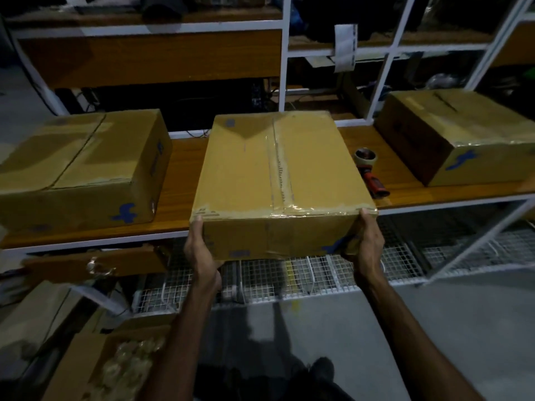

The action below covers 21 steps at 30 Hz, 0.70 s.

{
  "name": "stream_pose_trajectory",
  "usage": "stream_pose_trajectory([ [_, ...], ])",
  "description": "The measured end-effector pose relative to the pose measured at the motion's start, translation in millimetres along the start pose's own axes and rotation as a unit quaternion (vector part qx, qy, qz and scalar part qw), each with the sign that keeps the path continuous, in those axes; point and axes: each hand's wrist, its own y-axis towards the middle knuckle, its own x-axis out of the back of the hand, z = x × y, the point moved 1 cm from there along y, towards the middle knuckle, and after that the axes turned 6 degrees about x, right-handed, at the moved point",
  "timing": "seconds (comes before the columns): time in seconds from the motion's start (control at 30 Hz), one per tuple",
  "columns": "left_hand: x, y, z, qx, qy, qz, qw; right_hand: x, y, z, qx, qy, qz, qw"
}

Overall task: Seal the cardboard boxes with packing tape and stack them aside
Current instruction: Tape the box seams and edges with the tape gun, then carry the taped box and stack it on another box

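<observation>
A taped cardboard box (260, 169) juts over the front edge of the wooden shelf (405, 186), clear tape running down its top seam. My left hand (201, 253) grips its near left corner, thumb on the top edge and fingers underneath. My right hand (366, 244) grips the near right corner the same way. A second cardboard box (78, 166) sits on the shelf to the left, its centre seam showing as a dark line. A third box (460, 134) sits at the right. A tape dispenser (370, 169) with a red handle lies just right of the held box.
White metal shelving frames (285, 53) rise behind the shelf. Wire mesh baskets (318, 276) sit below it. An open carton (115, 366) with clear packets stands on the floor at lower left, beside more cardboard. My shoe (322, 369) shows on the grey floor.
</observation>
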Motion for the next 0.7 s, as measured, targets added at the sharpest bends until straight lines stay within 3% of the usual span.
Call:
stream_pose_trajectory([
  [0.3,-43,-50,-36,0.002,0.005,0.151,0.989,53,-39,68,0.081,-0.015,-0.076,0.994],
  [0.5,-119,-58,-31,0.022,0.026,0.210,0.977,88,-18,108,0.119,0.019,-0.141,0.983],
  [0.7,-229,-55,-15,0.018,0.040,0.246,0.968,134,54,138,0.158,0.044,-0.208,0.964],
])
